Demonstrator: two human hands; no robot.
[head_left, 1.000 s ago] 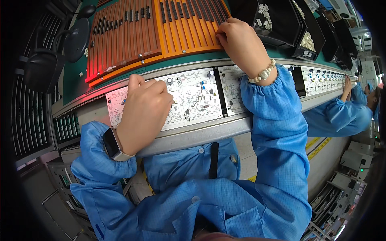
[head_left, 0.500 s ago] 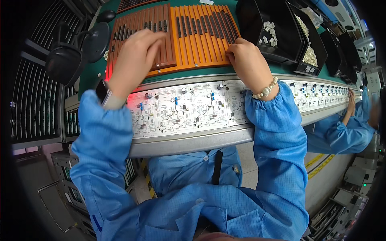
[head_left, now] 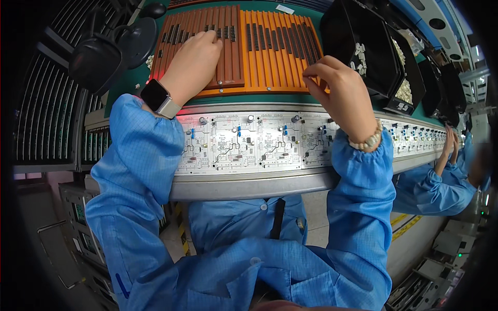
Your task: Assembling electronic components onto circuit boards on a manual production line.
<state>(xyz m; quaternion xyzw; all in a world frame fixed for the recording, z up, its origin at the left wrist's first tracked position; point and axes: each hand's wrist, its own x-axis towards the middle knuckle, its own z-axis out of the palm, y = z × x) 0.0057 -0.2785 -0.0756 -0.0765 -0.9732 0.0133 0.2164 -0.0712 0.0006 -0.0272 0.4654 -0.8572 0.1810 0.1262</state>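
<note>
My left hand [head_left: 194, 63] lies over the brown slotted tray [head_left: 224, 57], its fingertips bent down at the rows of small black components [head_left: 227, 33] in the slots. Those fingers are drawn together, and whatever is between them is hidden. Just off the right edge of the orange slotted tray [head_left: 275, 72], my right hand [head_left: 346, 89] is raised with thumb and forefinger curled into a pinch. Anything in that pinch is too small to make out. White circuit boards [head_left: 233, 145] with blue and black parts lie in a row below both hands.
A metal rail [head_left: 254, 186] runs along the near side of the boards. Black bins [head_left: 358, 31] with white pieces stand at the right. A black round-based device [head_left: 98, 59] is at the left. Farther right, a co-worker's hands [head_left: 450, 141] are over the same line.
My left hand has reached farther over the brown tray, down to the components. My right hand has moved right and nearer, off the orange tray's edge. The whole view has shifted slightly.
</note>
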